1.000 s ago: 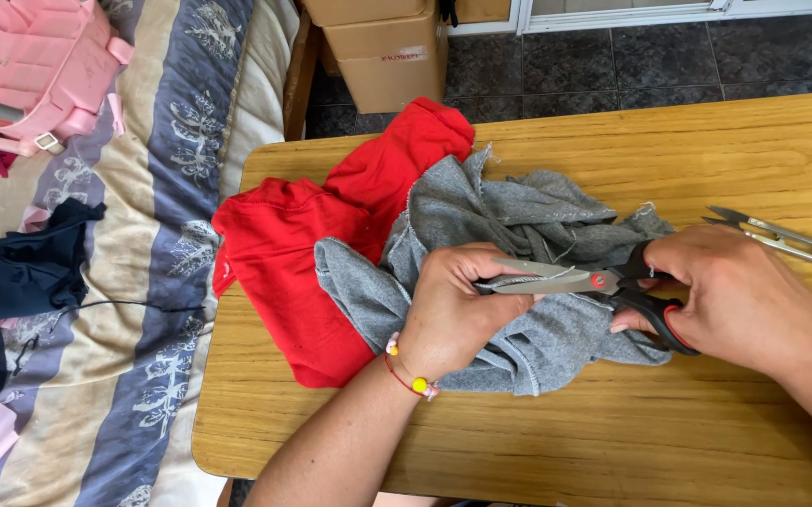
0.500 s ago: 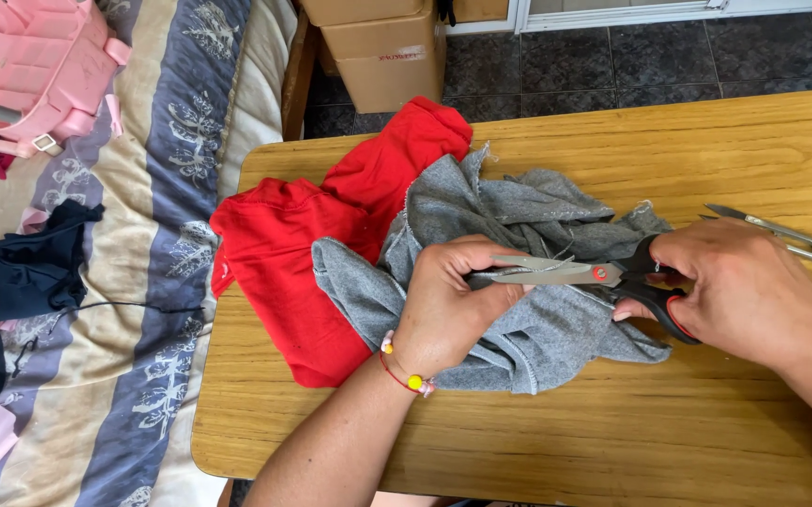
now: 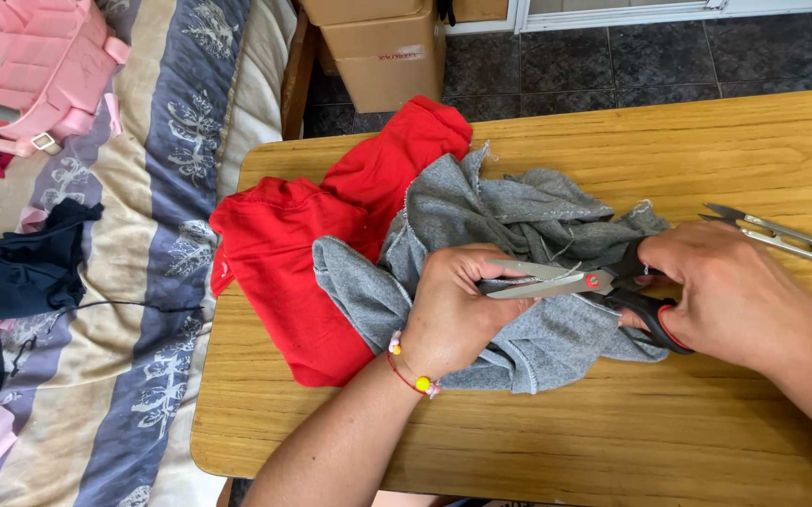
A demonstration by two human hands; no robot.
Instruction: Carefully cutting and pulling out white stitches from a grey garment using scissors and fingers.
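On the wooden table (image 3: 537, 422), my left hand (image 3: 453, 314) bunches soft, frayed grey fabric (image 3: 519, 211), fingers clamped on it. My right hand (image 3: 730, 291) grips black-handled scissors (image 3: 580, 280), blades slightly parted at the cloth. Red fabric (image 3: 312, 244) lies underneath; metal snips (image 3: 772, 232) rest nearby.

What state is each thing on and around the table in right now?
scissors: blades slightly parted, tips at the left hand
grey cloth: crumpled, frayed edges, lying partly on the red cloth
red cloth: spread flat, hanging over the table edge
thread snips: lying free on the table
left hand: closed on the grey cloth
right hand: closed on the scissor handles
cardboard box: closed, on the floor
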